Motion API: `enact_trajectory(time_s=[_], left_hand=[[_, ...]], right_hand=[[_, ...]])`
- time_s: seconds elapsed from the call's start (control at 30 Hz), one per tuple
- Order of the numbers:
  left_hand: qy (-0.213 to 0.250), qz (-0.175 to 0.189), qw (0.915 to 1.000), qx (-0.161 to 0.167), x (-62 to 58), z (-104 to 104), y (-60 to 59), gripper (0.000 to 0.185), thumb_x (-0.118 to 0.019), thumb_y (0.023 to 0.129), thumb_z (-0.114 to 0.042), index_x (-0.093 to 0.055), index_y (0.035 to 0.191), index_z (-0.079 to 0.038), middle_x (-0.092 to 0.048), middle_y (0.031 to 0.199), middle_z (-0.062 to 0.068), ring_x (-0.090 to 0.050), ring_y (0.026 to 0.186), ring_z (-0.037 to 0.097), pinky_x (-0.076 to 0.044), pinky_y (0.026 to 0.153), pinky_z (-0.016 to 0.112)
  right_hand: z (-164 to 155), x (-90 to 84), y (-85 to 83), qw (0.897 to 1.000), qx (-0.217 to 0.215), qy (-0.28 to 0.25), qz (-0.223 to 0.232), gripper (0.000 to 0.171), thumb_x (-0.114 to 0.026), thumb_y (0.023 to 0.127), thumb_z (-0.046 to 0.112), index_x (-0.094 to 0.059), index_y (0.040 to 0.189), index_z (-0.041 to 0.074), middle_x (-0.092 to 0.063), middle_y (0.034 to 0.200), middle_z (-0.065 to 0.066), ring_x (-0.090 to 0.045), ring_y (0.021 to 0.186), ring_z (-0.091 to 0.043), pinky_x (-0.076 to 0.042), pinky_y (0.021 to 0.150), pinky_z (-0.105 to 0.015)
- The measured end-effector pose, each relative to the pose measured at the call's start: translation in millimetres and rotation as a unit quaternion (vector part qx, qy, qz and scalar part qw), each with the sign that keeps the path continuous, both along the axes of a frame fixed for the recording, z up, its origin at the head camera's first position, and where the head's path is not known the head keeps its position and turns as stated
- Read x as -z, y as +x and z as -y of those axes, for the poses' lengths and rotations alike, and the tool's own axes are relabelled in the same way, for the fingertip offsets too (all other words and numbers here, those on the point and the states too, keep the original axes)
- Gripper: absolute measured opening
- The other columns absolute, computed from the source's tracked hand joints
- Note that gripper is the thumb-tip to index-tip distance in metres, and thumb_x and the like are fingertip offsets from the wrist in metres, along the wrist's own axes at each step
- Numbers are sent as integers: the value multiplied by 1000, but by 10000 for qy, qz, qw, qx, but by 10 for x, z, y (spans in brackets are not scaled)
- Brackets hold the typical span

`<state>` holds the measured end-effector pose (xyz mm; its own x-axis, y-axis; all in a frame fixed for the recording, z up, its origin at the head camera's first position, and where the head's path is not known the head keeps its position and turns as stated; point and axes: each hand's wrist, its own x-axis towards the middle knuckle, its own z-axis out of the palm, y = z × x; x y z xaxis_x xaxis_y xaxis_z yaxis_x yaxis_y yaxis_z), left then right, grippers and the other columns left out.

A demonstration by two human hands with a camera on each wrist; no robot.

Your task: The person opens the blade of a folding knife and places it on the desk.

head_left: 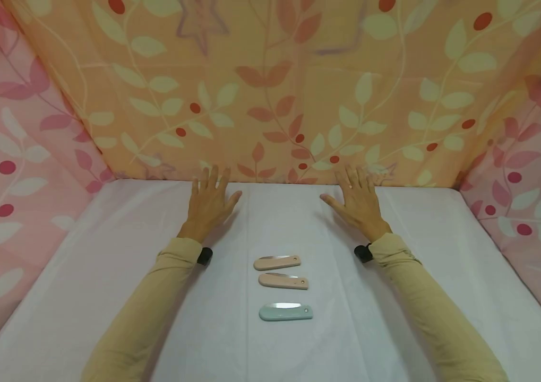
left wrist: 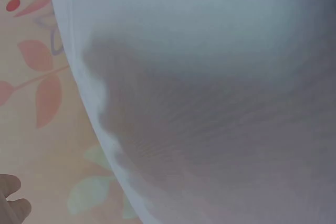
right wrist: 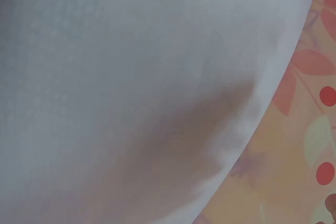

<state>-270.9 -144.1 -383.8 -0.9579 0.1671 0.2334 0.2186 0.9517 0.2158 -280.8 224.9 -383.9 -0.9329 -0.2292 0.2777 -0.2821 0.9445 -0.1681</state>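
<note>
Three folded pocket knives lie in a column on the white cloth. The farthest is a beige folding knife (head_left: 277, 262), just in front of it is a second beige folding knife (head_left: 283, 281), and nearest is a pale green folding knife (head_left: 286, 312). Beyond them to the left, the left hand (head_left: 208, 204) has its fingers spread and holds nothing. On the other side the right hand (head_left: 358, 204) is likewise spread and bare. Fingertips (left wrist: 10, 205) of the left hand show at the lower left of its wrist view. The right wrist view has mostly the hand's shadow on cloth.
A white cloth (head_left: 194, 339) covers the table. An orange leaf-patterned curtain (head_left: 270, 95) stands along the back edge, with pink patterned curtains (head_left: 17, 159) at both sides. Dark bands with small black devices (head_left: 205, 256) sit on the wrists.
</note>
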Motion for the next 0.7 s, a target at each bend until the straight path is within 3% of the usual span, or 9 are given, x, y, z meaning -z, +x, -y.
enact_trajectory(time_s=[0.47,0.7], left_hand=[[-67,14,9997,215,-42,-43,190,71,-40,103,-51,-17,159,-15,-16,165,20,-12,153,41,-13,121,60],[-205,49,9995,247,-60,-92,297,70,-40,103,-50,-19,159,-14,-17,165,19,-12,153,40,-15,121,60]], right_hand=[[29,-22,152,9997,-143,-115,130,86,-49,95,64,-29,156,7,-17,165,-20,-7,153,-42,-4,122,-60],[72,-10,280,9993,-299,-166,122,83,-53,94,61,-32,155,8,-17,165,-19,-8,153,-42,-11,120,-62]])
